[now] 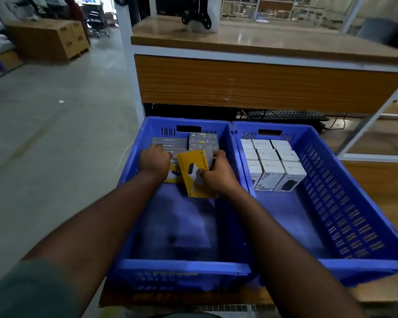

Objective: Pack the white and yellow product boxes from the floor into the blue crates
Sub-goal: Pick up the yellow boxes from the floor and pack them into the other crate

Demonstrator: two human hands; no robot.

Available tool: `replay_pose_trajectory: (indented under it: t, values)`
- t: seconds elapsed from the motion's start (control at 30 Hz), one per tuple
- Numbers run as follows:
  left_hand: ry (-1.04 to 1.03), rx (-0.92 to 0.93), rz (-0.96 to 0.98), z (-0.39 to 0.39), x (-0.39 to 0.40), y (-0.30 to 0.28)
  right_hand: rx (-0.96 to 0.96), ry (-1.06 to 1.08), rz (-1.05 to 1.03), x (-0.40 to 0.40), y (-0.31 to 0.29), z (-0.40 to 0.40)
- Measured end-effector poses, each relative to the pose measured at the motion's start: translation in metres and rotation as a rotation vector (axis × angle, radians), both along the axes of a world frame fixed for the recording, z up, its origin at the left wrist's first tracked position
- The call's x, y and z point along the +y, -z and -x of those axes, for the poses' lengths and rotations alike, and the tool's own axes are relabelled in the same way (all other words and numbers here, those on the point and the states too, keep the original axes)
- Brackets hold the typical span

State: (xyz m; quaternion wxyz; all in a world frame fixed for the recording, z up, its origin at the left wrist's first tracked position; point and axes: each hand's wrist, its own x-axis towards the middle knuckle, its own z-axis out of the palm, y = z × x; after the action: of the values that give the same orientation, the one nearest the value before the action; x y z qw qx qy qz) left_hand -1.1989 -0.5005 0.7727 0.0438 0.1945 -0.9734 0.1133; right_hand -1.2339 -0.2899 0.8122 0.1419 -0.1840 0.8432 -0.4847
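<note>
Two blue crates stand side by side: the left crate (pixel 133 157) and the right crate (pixel 345 180). My right hand (pixel 216 173) grips a yellow product box (pixel 191 166), tilted on edge inside the left crate. My left hand (pixel 154 161) reaches into the same crate and rests on boxes beside it; its fingers are curled over them. Grey-topped boxes (pixel 202 141) stand packed at the far end of the left crate. Several white product boxes (pixel 271 164) stand upright in rows at the far left of the right crate.
A wooden workbench with a white metal frame (pixel 262 83) rises directly behind the crates. A black keyboard (pixel 285 115) and cables lie under it. Grey concrete floor (pixel 44 145) stretches left, with cardboard cartons (pixel 48 40) far back. The near halves of both crates hold nothing.
</note>
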Motion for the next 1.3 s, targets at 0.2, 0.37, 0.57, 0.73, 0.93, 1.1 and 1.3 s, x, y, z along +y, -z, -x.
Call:
replay_pose_trajectory:
  t: [0.2, 0.37, 0.57, 0.73, 0.93, 1.1, 1.3]
  values:
    - [-0.018, 0.024, -0.062, 0.004, -0.011, 0.016, 0.036, 0.022, -0.094, -0.011, 0.015, 0.021]
    - [0.029, 0.049, -0.162, 0.013, -0.009, 0.031, 0.081, -0.003, -0.167, -0.023, 0.029, 0.029]
    - [0.031, 0.001, -0.140, 0.021, -0.007, 0.051, 0.203, 0.061, -0.374, -0.024, 0.045, 0.033]
    - [0.049, 0.025, -0.161, 0.025, -0.010, 0.055, 0.347, 0.056, -0.496, -0.027, 0.060, 0.035]
    - [0.069, -0.011, -0.258, 0.020, -0.002, 0.061, 0.378, 0.141, -0.398, -0.033, 0.069, 0.040]
    - [0.025, 0.036, -0.231, 0.022, 0.006, 0.065, 0.421, 0.098, -0.282, -0.042, 0.082, 0.044]
    - [0.099, 0.166, -0.134, 0.031, 0.008, 0.071, 0.346, 0.179, -0.208, -0.052, 0.095, 0.054]
